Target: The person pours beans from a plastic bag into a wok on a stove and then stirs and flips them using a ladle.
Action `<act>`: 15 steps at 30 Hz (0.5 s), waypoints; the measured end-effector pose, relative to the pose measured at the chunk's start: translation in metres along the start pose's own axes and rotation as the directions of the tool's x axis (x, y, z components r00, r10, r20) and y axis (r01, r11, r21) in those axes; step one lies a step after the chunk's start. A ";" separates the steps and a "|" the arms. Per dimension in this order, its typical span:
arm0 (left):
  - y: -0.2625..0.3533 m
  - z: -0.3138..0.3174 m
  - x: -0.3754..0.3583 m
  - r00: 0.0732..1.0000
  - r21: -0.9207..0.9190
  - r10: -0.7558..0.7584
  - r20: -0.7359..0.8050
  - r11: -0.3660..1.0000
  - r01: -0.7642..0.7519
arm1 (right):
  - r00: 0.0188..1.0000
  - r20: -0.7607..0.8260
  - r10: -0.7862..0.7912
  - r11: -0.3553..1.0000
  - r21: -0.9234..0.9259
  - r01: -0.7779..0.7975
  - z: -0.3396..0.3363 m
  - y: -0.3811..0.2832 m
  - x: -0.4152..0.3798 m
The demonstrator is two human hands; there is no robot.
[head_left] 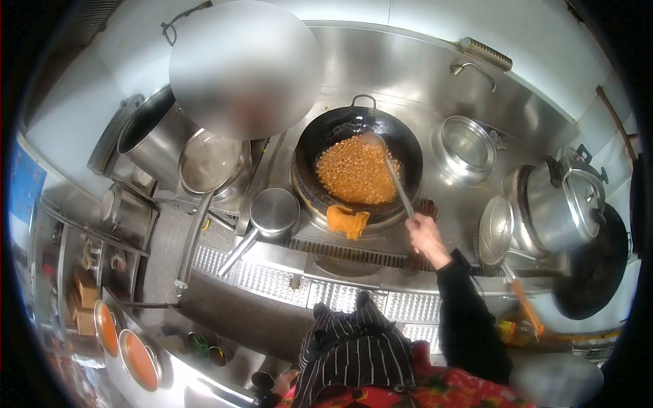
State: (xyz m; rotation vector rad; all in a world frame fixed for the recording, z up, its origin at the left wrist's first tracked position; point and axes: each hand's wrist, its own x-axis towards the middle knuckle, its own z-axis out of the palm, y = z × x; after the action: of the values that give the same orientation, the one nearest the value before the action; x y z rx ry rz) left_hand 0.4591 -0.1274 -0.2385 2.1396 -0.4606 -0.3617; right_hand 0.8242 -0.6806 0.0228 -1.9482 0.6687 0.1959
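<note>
A striped apron (357,350) is nearest. The right hand (426,238) grips a ladle (401,188), its head in food (354,173) inside the wok (403,137); the left hand's (286,382) grip is hidden. Hard stirring could slop food onto the cloth (347,222).

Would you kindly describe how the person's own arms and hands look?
The right sleeve is long and black, ending near the wrist; the right hand is bare, with no glove. What seems to be the left hand shows too little to describe.
</note>
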 end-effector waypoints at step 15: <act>-0.003 -0.017 0.075 0.913 -0.378 -0.402 0.068 0.836 0.396 | 0.965 0.074 -0.253 0.967 0.048 0.250 0.019 0.083 -0.110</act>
State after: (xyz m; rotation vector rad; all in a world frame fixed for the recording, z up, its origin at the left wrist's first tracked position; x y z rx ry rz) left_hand 0.5335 -0.1475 -0.2374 1.8332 0.0791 -0.6175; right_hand 0.6912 -0.6509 -0.0054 -1.9568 0.3654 0.1016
